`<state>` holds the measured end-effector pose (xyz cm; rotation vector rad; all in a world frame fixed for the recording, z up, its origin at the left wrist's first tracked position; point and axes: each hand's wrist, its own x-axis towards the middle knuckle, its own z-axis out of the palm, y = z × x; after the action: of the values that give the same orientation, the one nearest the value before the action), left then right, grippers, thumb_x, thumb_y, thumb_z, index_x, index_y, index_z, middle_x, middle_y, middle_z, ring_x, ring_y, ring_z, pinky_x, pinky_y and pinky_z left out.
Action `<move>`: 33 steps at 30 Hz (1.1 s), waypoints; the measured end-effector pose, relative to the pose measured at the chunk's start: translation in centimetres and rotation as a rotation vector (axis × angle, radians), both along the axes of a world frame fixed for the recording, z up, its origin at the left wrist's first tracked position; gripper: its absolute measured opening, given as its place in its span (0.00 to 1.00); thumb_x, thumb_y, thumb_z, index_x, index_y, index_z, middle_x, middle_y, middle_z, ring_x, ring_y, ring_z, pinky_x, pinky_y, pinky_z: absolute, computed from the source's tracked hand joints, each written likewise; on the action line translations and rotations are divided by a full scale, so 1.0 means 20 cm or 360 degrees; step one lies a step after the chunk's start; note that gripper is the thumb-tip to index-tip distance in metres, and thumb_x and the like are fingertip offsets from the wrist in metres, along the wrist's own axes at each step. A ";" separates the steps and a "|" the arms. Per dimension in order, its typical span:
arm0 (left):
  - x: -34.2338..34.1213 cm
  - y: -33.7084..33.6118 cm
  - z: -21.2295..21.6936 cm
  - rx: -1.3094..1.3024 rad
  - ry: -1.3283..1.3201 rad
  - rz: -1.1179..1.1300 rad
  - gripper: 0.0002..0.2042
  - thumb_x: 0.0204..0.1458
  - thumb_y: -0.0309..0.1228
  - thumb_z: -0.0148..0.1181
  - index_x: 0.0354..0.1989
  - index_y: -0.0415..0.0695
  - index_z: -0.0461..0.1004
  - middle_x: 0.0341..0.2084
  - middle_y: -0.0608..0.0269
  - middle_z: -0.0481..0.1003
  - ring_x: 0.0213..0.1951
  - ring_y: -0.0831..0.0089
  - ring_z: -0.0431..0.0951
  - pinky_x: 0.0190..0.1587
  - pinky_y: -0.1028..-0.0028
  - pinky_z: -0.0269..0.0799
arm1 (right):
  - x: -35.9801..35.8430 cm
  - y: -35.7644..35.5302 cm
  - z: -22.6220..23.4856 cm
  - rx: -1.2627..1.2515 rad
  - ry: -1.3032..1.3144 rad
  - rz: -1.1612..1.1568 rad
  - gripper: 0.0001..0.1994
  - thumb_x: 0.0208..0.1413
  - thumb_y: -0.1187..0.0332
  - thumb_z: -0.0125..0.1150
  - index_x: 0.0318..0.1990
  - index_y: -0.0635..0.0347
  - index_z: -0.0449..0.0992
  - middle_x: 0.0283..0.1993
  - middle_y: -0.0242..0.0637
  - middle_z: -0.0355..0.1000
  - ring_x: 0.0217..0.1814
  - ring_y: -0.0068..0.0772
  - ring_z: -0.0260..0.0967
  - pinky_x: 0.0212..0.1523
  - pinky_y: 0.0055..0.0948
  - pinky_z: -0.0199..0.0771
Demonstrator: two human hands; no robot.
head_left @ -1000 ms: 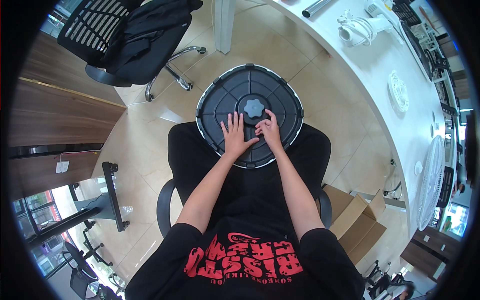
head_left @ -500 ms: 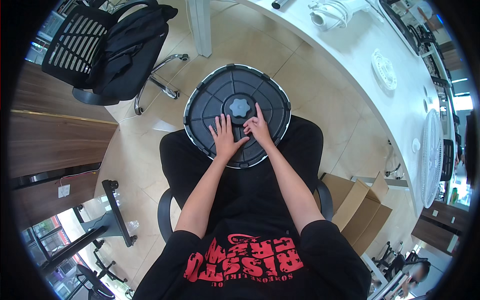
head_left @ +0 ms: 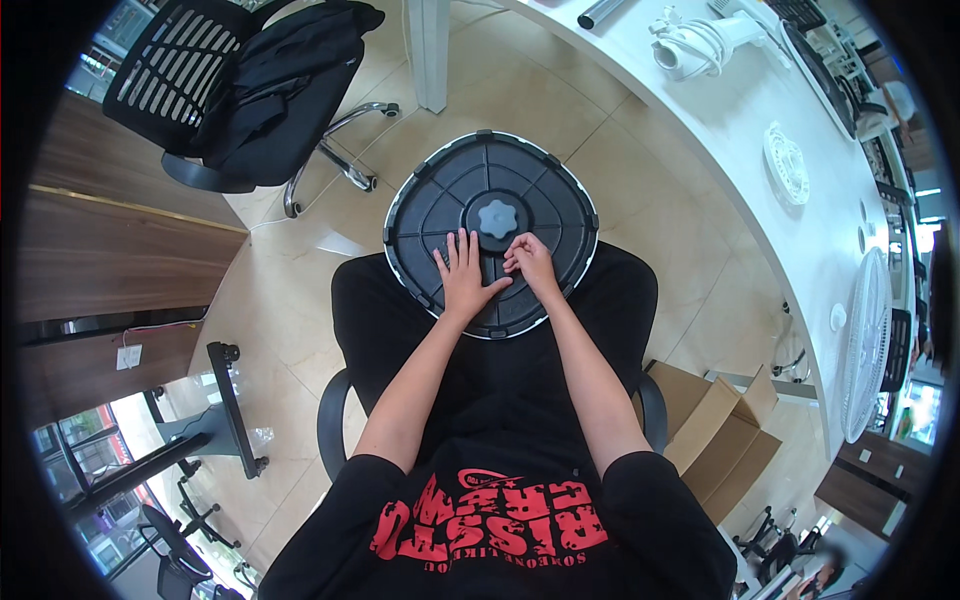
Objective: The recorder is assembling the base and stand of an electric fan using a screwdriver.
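You sit in a black chair (head_left: 340,300) with a round dark base (head_left: 490,235) resting on your lap, its ribbed underside up and a white edge showing round its rim. A grey star-shaped knob (head_left: 497,217) stands at its centre.

Your left hand (head_left: 464,282) lies flat on the base, palm down, fingers spread wide and pointing toward the knob; it grips nothing. Your right hand (head_left: 530,265) rests on the base just right of the left, fingers curled in narrow with the fingertips (head_left: 512,262) pressed near a rib just below the knob. Whether they pinch something small I cannot tell.

Against the picture half a second ago, your hands have barely shifted on the base: the left was flat and spread then too, and the right was already bunched beside it. The right hand's fingers look a little more tucked now, and sit slightly closer to the knob. The base keeps the same place on your lap. What has changed most is your head: the view has swung a little, so the base sits more to the middle and the desk (head_left: 720,120) takes up more of the upper right.

On the desk lie a white device with a coiled cord (head_left: 690,40) and a white round grille (head_left: 787,165). A white fan (head_left: 868,340) stands at the right. A second chair with a dark jacket (head_left: 280,80) stands at upper left, and cardboard boxes (head_left: 715,430) sit by your right elbow
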<state>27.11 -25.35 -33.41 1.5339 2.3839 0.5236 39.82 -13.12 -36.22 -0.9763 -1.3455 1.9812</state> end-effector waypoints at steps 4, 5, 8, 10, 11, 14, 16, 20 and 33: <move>-0.01 0.00 -0.01 0.0020 -0.0001 0.0006 0.60 0.40 0.65 0.67 0.75 0.39 0.45 0.75 0.47 0.44 0.77 0.49 0.37 0.71 0.38 0.27 | 0.00 0.00 0.00 0.0007 -0.0027 0.0001 0.03 0.63 0.78 0.49 0.40 0.64 0.70 0.31 0.38 0.74 0.28 0.25 0.75 0.29 0.23 0.78; -0.02 0.01 -0.01 0.0024 0.0007 0.0001 0.60 0.40 0.65 0.67 0.75 0.39 0.45 0.75 0.47 0.44 0.77 0.49 0.37 0.71 0.38 0.27 | -0.01 0.00 0.01 0.0010 -0.0033 -0.0004 0.03 0.64 0.77 0.49 0.41 0.64 0.70 0.32 0.38 0.74 0.28 0.25 0.75 0.29 0.23 0.78; -0.01 0.01 0.01 0.0051 -0.0027 0.0019 0.60 0.39 0.63 0.69 0.75 0.39 0.45 0.75 0.47 0.44 0.77 0.49 0.37 0.72 0.39 0.27 | -0.02 0.01 0.02 0.0012 -0.0032 -0.0024 0.03 0.64 0.78 0.50 0.41 0.64 0.70 0.32 0.38 0.74 0.28 0.24 0.75 0.29 0.22 0.79; -0.02 0.04 0.04 0.0063 -0.0054 0.0025 0.60 0.38 0.62 0.70 0.75 0.40 0.46 0.75 0.47 0.45 0.77 0.50 0.38 0.72 0.40 0.27 | -0.03 0.02 0.07 0.0140 -0.0127 -0.0084 0.03 0.62 0.79 0.53 0.40 0.64 0.72 0.31 0.39 0.75 0.28 0.26 0.75 0.29 0.24 0.78; -0.01 0.03 0.04 0.0084 -0.0039 0.0043 0.60 0.38 0.62 0.70 0.75 0.40 0.46 0.75 0.47 0.45 0.77 0.50 0.38 0.72 0.40 0.27 | -0.05 0.03 0.10 0.0161 -0.0110 -0.0068 0.03 0.62 0.79 0.53 0.40 0.64 0.72 0.31 0.39 0.75 0.28 0.26 0.75 0.29 0.24 0.78; -0.03 0.01 0.05 0.0120 -0.0057 0.0046 0.60 0.39 0.63 0.68 0.75 0.38 0.46 0.75 0.46 0.45 0.76 0.49 0.38 0.72 0.39 0.27 | -0.17 0.08 0.35 0.1406 -0.0590 -0.0136 0.07 0.52 0.81 0.56 0.39 0.64 0.76 0.41 0.41 0.75 0.39 0.36 0.77 0.37 0.31 0.77; -0.02 0.00 0.04 0.0139 -0.0028 0.0021 0.59 0.41 0.65 0.66 0.74 0.37 0.47 0.75 0.45 0.46 0.76 0.48 0.38 0.71 0.38 0.28 | -0.22 0.15 0.43 0.1849 -0.0635 0.0165 0.18 0.46 0.79 0.59 0.48 0.59 0.77 0.60 0.45 0.69 0.64 0.54 0.64 0.61 0.44 0.67; 0.00 -0.03 0.01 0.0163 0.0004 -0.0002 0.59 0.41 0.67 0.64 0.74 0.36 0.48 0.75 0.44 0.45 0.76 0.46 0.38 0.71 0.37 0.28 | -0.25 0.22 0.44 0.2166 -0.0893 0.0882 0.29 0.44 0.78 0.62 0.59 0.53 0.74 0.72 0.43 0.59 0.74 0.60 0.53 0.70 0.48 0.60; -0.01 -0.05 -0.03 0.0040 0.0012 -0.0005 0.60 0.42 0.70 0.61 0.75 0.38 0.46 0.75 0.46 0.44 0.77 0.49 0.35 0.72 0.39 0.23 | -0.38 0.16 0.46 0.2228 -0.1629 0.0785 0.33 0.48 0.50 0.71 0.61 0.52 0.71 0.52 0.43 0.73 0.59 0.46 0.68 0.44 0.43 0.75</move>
<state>26.85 -26.28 -34.01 1.5524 2.3894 0.5500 32.23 -9.96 -27.04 -0.8710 -2.9931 0.1549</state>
